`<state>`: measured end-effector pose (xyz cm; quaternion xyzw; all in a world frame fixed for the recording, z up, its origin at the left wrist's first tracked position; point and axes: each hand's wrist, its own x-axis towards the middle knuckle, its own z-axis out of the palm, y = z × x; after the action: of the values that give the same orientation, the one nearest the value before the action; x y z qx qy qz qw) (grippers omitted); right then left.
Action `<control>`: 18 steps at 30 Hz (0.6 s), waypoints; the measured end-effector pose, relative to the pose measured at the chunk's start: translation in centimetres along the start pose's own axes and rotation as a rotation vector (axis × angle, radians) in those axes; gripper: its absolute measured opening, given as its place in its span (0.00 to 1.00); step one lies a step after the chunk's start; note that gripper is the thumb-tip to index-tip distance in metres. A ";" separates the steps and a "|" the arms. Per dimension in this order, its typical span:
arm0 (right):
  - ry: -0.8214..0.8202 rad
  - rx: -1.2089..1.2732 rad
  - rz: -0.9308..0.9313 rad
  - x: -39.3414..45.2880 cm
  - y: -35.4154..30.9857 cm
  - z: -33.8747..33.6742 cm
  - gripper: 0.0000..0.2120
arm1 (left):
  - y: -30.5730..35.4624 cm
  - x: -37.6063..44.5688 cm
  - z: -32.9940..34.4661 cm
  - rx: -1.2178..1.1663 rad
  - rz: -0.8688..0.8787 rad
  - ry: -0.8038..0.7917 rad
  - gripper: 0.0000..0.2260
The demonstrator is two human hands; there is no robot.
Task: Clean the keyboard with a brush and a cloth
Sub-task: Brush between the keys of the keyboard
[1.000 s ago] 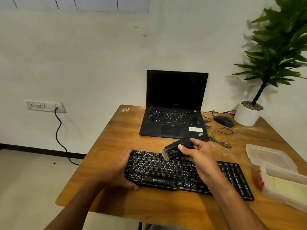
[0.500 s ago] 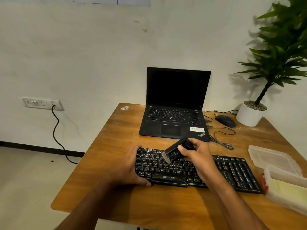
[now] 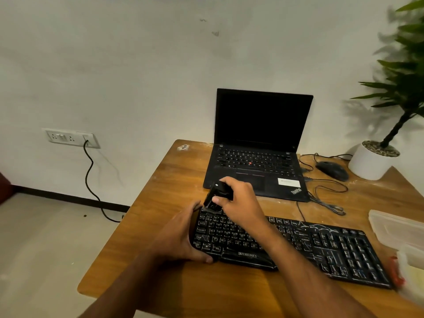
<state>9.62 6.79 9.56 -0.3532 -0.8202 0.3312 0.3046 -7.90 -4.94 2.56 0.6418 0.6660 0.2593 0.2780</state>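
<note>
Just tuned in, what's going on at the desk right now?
A person is brushing a black keyboard on a wooden desk. The right hand grips a small black brush, tipped down at the keyboard's far left corner. The left hand grips the keyboard's left end. An open laptop, its screen dark, sits behind. No cloth is in use yet.
</note>
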 end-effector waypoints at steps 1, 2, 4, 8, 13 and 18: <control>-0.027 -0.022 -0.018 0.2 0.0 0.5 0.11 | -0.1 0.0 0.0 0.004 0.000 0.007 0.67; -0.053 -0.054 -0.039 0.4 0.1 1.0 0.11 | -0.1 0.1 0.0 0.007 0.006 0.009 0.67; -0.078 -0.114 -0.059 0.8 0.4 1.7 0.10 | -0.3 0.2 0.1 0.015 0.016 0.003 0.67; -0.023 -0.133 0.002 2.6 0.5 1.3 0.11 | -0.5 0.2 0.2 0.029 0.010 -0.003 0.67; -0.165 -0.170 -0.033 2.9 -0.3 1.9 0.10 | -0.5 0.2 0.2 0.037 0.065 0.013 0.59; -0.084 -0.181 0.003 3.7 -0.1 1.6 0.11 | -0.4 0.3 0.1 0.038 0.058 0.015 0.64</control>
<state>6.35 9.09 9.62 -0.3665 -0.8582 0.2708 0.2363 -8.10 -4.69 2.24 0.6640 0.6540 0.2595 0.2533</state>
